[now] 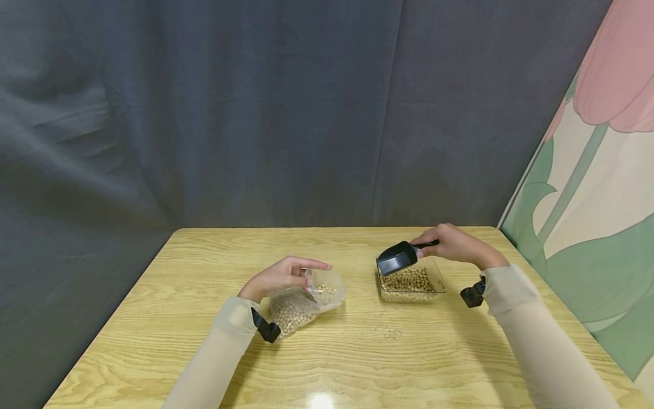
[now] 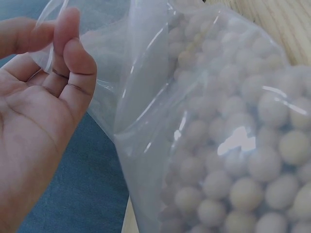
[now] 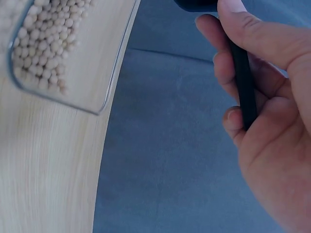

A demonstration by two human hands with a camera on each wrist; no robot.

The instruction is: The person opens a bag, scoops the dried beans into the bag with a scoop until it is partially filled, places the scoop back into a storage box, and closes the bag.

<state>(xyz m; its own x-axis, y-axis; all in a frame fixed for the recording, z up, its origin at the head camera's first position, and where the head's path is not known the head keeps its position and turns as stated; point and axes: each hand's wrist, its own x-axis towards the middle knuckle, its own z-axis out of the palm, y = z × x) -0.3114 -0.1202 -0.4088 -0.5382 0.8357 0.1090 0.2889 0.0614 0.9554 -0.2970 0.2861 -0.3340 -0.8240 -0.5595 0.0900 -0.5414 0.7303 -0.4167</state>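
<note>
Black scoop (image 1: pixel 397 258), right of centre in the head view, above the back left part of a clear box (image 1: pixel 436 276); handle end higher, mouth tipped down and to the left. No beans seen in its dark inside. Pale round beans (image 1: pixel 409 280) in the box. Right hand (image 1: pixel 452 242) grips the scoop handle, fingers and thumb curled round it.

Handling, my judgement: keep the scoop lip low and within the box rim, tilt gradually so beans don't bounce out; steady wrist, since the box is not held by either hand. Bag mouth best kept wide and propped, as the film looks limp.

Near centre, lower half of frame: clear plastic bag (image 1: pixel 334 277) slumped on its side, bulging with similar beans (image 1: pixel 293 313). Left hand (image 1: pixel 286 274) pinches the film at the bag's mouth.

Count: one scoop, one box, one bag, two hands, two black wrist devices (image 1: pixel 265 325); beans too many to tally.

Outward: wood-grained bench (image 1: pixel 148 324) under everything; dark curtain (image 1: pixel 255 113) across the back; tulip mural (image 1: pixel 587 199) along the right edge.
</note>
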